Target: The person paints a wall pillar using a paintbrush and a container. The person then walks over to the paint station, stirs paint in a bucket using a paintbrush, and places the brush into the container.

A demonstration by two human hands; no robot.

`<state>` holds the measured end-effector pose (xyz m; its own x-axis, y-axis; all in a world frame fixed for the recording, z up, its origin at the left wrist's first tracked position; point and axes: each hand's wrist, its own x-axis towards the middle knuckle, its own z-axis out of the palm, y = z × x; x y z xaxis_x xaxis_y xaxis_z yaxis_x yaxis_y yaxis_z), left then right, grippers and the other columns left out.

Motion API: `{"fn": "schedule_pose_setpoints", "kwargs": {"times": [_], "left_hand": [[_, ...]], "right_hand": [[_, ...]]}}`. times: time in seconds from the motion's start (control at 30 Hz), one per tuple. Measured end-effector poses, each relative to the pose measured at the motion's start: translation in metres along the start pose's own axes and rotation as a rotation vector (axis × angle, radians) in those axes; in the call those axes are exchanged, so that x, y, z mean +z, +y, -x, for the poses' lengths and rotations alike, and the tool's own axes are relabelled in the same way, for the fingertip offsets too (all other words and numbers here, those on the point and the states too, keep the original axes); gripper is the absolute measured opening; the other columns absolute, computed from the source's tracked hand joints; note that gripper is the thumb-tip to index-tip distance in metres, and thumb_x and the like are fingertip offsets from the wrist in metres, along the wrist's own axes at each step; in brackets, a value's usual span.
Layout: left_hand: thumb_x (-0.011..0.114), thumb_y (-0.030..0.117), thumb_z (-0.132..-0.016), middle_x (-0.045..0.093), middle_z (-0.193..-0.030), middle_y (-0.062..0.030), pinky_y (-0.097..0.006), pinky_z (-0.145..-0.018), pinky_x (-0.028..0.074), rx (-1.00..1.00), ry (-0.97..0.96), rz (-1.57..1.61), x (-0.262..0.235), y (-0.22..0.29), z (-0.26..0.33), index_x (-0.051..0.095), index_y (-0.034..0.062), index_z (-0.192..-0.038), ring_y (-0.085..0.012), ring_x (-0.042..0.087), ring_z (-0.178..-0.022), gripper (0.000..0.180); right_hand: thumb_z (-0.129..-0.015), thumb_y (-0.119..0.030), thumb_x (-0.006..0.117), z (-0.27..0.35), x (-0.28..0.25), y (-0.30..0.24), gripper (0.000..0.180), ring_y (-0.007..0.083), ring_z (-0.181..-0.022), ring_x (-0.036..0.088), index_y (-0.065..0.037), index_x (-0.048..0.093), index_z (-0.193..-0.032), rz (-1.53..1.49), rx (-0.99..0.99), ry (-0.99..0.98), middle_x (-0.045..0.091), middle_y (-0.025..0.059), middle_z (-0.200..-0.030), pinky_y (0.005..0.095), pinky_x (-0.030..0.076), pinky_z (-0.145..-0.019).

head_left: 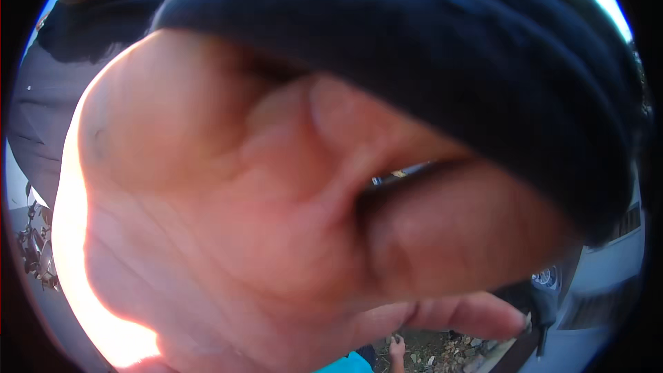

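A large hand, which looks like my left hand point(290, 235), fills most of the picture, its palm toward me and blurred. Its thumb and fingers close around a thick curved band of dark blue cloth point(387, 34), which could be the brim of a cap. One finger stretches out to the right, below the others. A small gap shows between the gripping fingers. The cloth hides several fingertips. My right hand does not show.
At the left stands a person in a dark shirt point(52, 110). Low in the middle are another person's small hand point(397, 349) and turquoise clothing point(349, 363), above stony ground point(442, 352). A vehicle wheel point(545, 276) shows at the right, and plants point(38, 245) at the left.
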<state>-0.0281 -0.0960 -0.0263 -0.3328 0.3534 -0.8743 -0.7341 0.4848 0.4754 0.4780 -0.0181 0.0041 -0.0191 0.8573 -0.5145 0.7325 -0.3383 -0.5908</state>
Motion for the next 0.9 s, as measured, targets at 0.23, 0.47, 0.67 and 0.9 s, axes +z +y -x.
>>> {"fn": "schedule_pose_setpoints", "kwargs": {"times": [0.23,0.47,0.67,0.9], "left_hand": [[0.022,0.062,-0.096,0.045,-0.142,-0.0117,-0.055,-0.099,0.036,0.016,-0.007,-0.002,0.006,0.012,-0.008,0.010,0.0186,-0.150,-0.0397,0.050,-0.119,0.071],[0.020,0.063,-0.095,0.044,-0.143,-0.0122,-0.057,-0.100,0.035,0.012,-0.009,-0.013,0.007,0.009,0.006,0.007,0.0199,-0.151,-0.0412,0.049,-0.121,0.071],[0.020,0.063,-0.095,0.041,-0.145,-0.0129,-0.059,-0.101,0.034,0.020,-0.002,0.029,0.001,0.004,0.004,0.004,0.0242,-0.151,-0.0432,0.046,-0.123,0.069],[0.020,0.063,-0.095,0.040,-0.146,-0.0134,-0.060,-0.101,0.035,0.041,-0.029,0.021,-0.005,-0.005,-0.007,0.003,0.0223,-0.151,-0.0435,0.044,-0.125,0.071]], "right_hand": [[-0.090,-0.029,0.062,-0.005,0.003,-0.010,0.040,0.0286,-0.112,0.054,-0.001,0.059,-0.117,-0.061,0.034,-0.044,0.061,0.0178,-0.117,0.0370,0.041,-0.098],[-0.091,-0.030,0.061,0.000,0.002,-0.007,0.041,0.0278,-0.114,0.053,-0.001,0.057,-0.120,0.054,0.043,-0.053,0.060,0.0170,-0.119,0.0363,0.041,-0.098],[-0.090,-0.029,0.061,-0.003,0.006,-0.002,0.041,0.0283,-0.114,0.053,-0.001,0.057,-0.120,0.054,-0.007,-0.033,0.060,0.0170,-0.120,0.0366,0.040,-0.100],[-0.090,-0.029,0.061,-0.007,0.005,-0.007,0.040,0.0286,-0.114,0.054,-0.001,0.058,-0.119,0.060,-0.005,-0.050,0.060,0.0182,-0.119,0.0363,0.041,-0.100]]}}
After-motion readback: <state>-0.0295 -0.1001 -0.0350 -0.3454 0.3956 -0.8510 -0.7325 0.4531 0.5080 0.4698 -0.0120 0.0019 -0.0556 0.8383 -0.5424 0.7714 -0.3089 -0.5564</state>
